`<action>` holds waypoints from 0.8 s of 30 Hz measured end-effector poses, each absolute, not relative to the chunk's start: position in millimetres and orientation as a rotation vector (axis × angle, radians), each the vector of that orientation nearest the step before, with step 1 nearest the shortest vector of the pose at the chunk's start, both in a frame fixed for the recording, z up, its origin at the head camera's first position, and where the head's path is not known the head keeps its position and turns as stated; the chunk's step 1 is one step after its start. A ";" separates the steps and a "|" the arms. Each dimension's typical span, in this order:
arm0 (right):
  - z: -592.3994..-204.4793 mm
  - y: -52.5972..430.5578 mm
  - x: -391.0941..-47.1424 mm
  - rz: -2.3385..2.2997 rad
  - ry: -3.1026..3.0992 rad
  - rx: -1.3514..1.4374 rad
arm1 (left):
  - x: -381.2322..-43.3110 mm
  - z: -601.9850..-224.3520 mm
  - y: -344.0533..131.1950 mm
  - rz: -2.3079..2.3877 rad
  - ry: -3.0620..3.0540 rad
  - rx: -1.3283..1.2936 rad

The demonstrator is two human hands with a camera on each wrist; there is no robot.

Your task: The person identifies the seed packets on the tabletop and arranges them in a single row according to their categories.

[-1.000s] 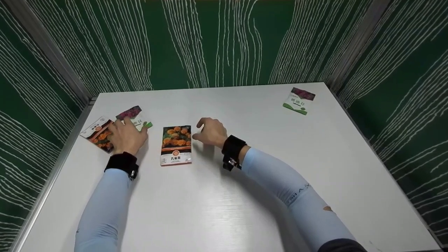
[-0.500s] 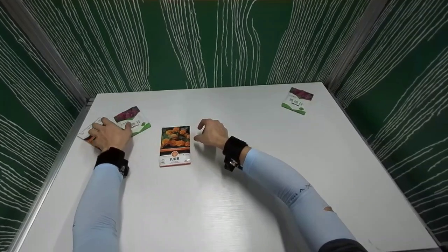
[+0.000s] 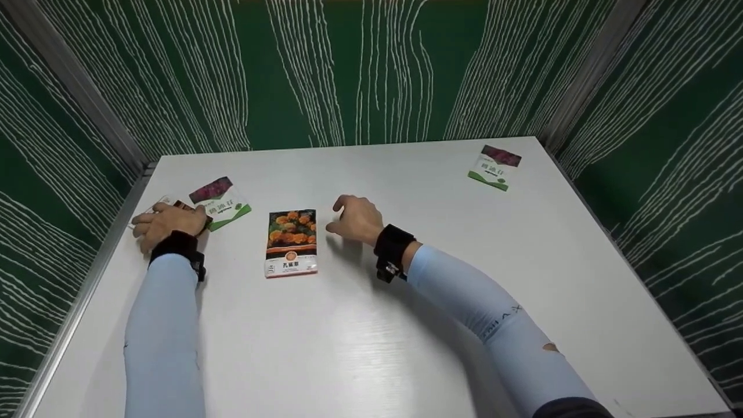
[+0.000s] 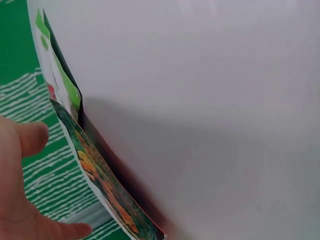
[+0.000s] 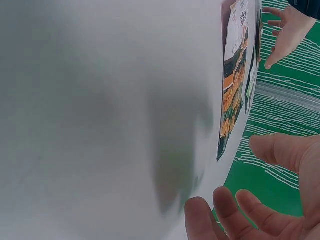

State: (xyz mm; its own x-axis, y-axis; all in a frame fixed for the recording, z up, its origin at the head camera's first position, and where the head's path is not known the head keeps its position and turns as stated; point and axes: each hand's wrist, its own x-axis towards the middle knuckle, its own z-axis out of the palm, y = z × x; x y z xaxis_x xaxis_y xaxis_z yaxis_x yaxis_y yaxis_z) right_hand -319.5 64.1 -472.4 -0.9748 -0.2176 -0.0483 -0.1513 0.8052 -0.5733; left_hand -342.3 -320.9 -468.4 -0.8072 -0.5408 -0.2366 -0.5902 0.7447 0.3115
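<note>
My left hand (image 3: 168,225) is over a seed packet with orange flowers (image 4: 102,175) at the table's left side, covering most of it in the head view. In the left wrist view, its thumb and a finger are spread beside that packet, pinching nothing. Just right of it lies a white and green seed packet with purple flowers (image 3: 223,206). A second orange-flower seed packet (image 3: 291,242) lies flat near the table's middle. To the right of that one hovers my right hand (image 3: 358,220), fingers loosely bent and apart, holding nothing.
Another purple-flower seed packet (image 3: 494,168) lies at the back right of the white table (image 3: 371,325). Green walls with white wavy lines (image 3: 395,75) enclose the table at the back and both sides.
My left hand has moved left, from between the two left packets to over the orange-flower one, uncovering the purple-flower packet. My right hand has barely shifted.
</note>
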 end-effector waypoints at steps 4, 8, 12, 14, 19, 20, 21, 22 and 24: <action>-473.0 68.1 -319.1 -0.912 2.877 -0.315 | -335.9 -456.5 -316.2 0.559 2.738 -0.962; -474.3 71.8 -319.0 -0.912 2.872 -0.324 | -331.9 -448.4 -313.9 0.551 2.677 -0.932; -474.3 73.2 -319.9 -0.927 2.863 -0.330 | -330.8 -446.5 -313.3 0.529 2.684 -0.906; -473.8 73.3 -320.3 -0.929 2.863 -0.332 | -331.0 -447.7 -314.5 0.522 2.699 -0.906; -474.0 74.1 -321.5 -0.927 2.861 -0.314 | -336.9 -459.8 -321.7 0.525 2.744 -0.932; -474.5 74.4 -321.8 -0.925 2.861 -0.308 | -339.7 -463.5 -324.2 0.523 2.751 -0.934; -475.0 74.8 -322.0 -0.927 2.859 -0.300 | -342.7 -467.0 -326.9 0.518 2.758 -0.937; -475.8 75.3 -322.3 -0.927 2.858 -0.292 | -345.8 -470.3 -329.5 0.515 2.765 -0.941; -476.8 76.3 -322.9 -0.931 2.856 -0.273 | -352.8 -476.7 -335.5 0.515 2.776 -0.948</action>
